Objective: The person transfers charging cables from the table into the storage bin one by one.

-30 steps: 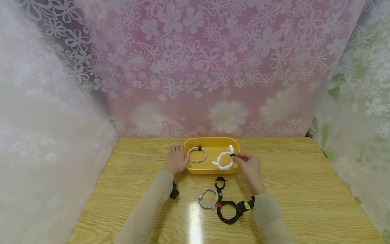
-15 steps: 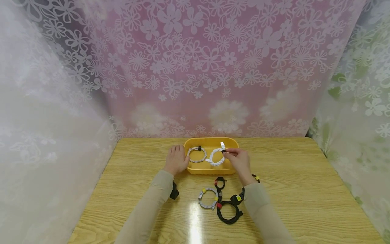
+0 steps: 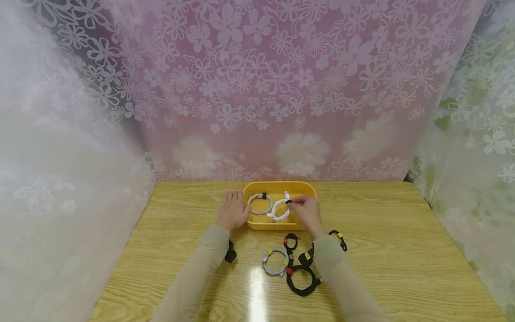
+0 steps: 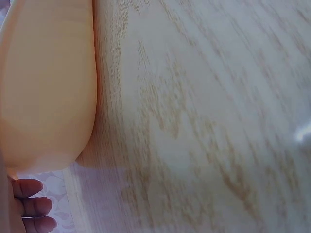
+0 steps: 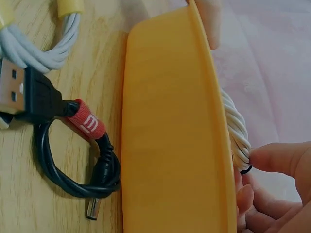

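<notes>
My right hand (image 3: 309, 213) pinches a coiled white USB cable (image 3: 276, 217) by its black tie, low in the yellow bin (image 3: 277, 226). In the right wrist view, thumb and finger hold the white cable (image 5: 237, 127) just behind the bin wall (image 5: 175, 121). A greyish-white coiled cable (image 3: 260, 213) with a black tie lies at the left inside the bin. My left hand (image 3: 233, 211) grips the bin's left end, thumb at the rim; three of its fingertips (image 4: 36, 207) show past the bin (image 4: 48, 87) in the left wrist view.
In front of the bin lie a light grey coil (image 3: 267, 269) with yellow ties, a small black USB cable (image 3: 285, 246) with a red tie, and a larger black coil (image 3: 302, 293). A black cable with a yellow tie (image 3: 339, 235) is right of the right wrist.
My right hand has carried the white cable leftward and lower into the bin, close beside the other coil. The left hand stays where it was on the bin.
</notes>
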Action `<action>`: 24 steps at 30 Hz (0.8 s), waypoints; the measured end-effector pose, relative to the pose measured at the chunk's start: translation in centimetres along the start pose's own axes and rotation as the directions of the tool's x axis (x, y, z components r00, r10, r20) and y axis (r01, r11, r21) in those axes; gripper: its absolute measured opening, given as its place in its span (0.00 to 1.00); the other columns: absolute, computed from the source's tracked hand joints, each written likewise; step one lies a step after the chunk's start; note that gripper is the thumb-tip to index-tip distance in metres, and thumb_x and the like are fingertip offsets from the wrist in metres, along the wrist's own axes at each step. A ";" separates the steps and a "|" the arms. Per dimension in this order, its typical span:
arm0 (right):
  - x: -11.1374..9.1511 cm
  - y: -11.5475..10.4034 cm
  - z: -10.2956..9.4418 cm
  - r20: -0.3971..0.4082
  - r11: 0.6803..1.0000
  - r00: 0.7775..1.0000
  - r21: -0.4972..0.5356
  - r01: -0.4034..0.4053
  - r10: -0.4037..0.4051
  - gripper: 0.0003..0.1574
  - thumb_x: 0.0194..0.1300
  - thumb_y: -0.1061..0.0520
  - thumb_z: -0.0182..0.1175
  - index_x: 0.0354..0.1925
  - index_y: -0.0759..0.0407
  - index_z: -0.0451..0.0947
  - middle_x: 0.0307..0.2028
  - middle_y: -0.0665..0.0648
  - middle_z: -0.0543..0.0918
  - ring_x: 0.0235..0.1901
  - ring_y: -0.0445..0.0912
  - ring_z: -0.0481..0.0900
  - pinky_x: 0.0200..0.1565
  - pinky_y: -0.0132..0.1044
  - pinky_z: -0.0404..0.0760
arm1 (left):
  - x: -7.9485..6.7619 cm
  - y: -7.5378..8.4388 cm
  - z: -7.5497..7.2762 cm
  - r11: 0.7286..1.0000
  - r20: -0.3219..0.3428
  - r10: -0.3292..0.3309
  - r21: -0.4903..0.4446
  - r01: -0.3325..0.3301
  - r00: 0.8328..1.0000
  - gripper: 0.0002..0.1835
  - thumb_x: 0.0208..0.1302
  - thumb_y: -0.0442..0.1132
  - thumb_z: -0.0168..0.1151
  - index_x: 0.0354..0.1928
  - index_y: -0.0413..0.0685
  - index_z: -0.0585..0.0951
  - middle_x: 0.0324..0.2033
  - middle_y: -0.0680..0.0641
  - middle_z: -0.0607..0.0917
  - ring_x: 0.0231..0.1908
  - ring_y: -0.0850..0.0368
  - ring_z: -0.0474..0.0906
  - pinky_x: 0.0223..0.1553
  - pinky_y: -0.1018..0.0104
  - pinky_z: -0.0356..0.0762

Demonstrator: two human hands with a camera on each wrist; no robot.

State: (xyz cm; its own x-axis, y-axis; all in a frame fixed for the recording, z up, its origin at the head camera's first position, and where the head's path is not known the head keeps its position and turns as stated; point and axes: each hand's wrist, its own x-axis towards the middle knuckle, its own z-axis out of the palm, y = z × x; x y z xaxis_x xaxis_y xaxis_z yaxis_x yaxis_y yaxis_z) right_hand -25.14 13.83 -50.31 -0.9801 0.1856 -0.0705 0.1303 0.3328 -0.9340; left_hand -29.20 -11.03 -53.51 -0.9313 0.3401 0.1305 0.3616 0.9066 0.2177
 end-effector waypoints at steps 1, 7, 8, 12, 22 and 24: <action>0.0 0.0 0.2 0.000 1.000 1.000 -0.013 0.001 -0.001 0.13 0.61 0.60 0.67 0.43 0.67 0.84 0.35 0.62 0.85 0.39 0.62 0.82 0.33 0.37 0.77 | 0.0 0.0 0.0 1.000 0.002 -0.001 0.002 0.000 1.000 0.09 0.73 0.43 0.46 0.39 0.44 0.68 0.40 0.40 0.72 0.43 0.43 0.66 0.53 0.49 0.63; -0.2 -0.2 1.4 -0.005 0.994 1.000 -0.112 0.018 -0.019 0.11 0.59 0.59 0.69 0.40 0.64 0.86 0.33 0.60 0.85 0.29 0.53 0.80 0.27 0.37 0.74 | 0.1 0.0 0.0 1.000 0.011 -0.010 0.008 0.010 1.000 0.09 0.73 0.43 0.45 0.38 0.45 0.67 0.38 0.42 0.70 0.41 0.45 0.64 0.51 0.50 0.62; -0.2 -0.2 1.7 -0.003 0.993 1.000 -0.118 0.020 -0.020 0.12 0.58 0.59 0.69 0.40 0.64 0.86 0.33 0.60 0.85 0.28 0.51 0.80 0.27 0.37 0.75 | 0.1 0.0 0.1 1.000 0.012 -0.012 0.009 0.012 1.000 0.09 0.73 0.43 0.45 0.37 0.45 0.67 0.38 0.42 0.70 0.40 0.45 0.63 0.51 0.50 0.62; -0.2 -0.4 2.7 0.014 0.993 1.000 -0.116 0.010 -0.009 0.12 0.58 0.59 0.69 0.40 0.64 0.86 0.32 0.60 0.85 0.27 0.48 0.80 0.27 0.38 0.76 | 0.1 0.0 0.1 1.000 0.017 -0.017 0.012 0.017 1.000 0.09 0.73 0.44 0.45 0.37 0.45 0.67 0.38 0.42 0.69 0.40 0.45 0.63 0.49 0.51 0.61; -0.5 -1.1 4.7 0.028 0.992 0.999 -0.122 -0.033 0.036 0.10 0.58 0.58 0.69 0.39 0.62 0.86 0.34 0.58 0.85 0.29 0.49 0.79 0.30 0.40 0.77 | 0.0 0.2 -0.1 1.000 0.028 -0.018 0.004 0.018 0.999 0.10 0.73 0.45 0.44 0.37 0.45 0.67 0.38 0.42 0.70 0.40 0.45 0.63 0.50 0.50 0.61; -0.4 -1.1 5.1 0.036 0.992 0.998 -0.121 -0.042 0.046 0.10 0.58 0.57 0.69 0.39 0.62 0.86 0.35 0.58 0.85 0.30 0.49 0.80 0.31 0.41 0.78 | 0.0 0.2 -0.1 1.000 0.032 -0.020 0.012 0.020 0.999 0.10 0.73 0.45 0.44 0.37 0.45 0.67 0.38 0.42 0.70 0.40 0.45 0.63 0.50 0.50 0.61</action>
State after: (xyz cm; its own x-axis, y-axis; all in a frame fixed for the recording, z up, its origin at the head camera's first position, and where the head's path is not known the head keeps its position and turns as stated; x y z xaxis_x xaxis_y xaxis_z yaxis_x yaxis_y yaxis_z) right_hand -25.61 8.66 -51.00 -0.9777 0.1679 -0.1262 0.1883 0.4341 -0.8810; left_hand -29.14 -10.88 -53.38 -0.9394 0.3295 0.0946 0.3423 0.9161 0.2089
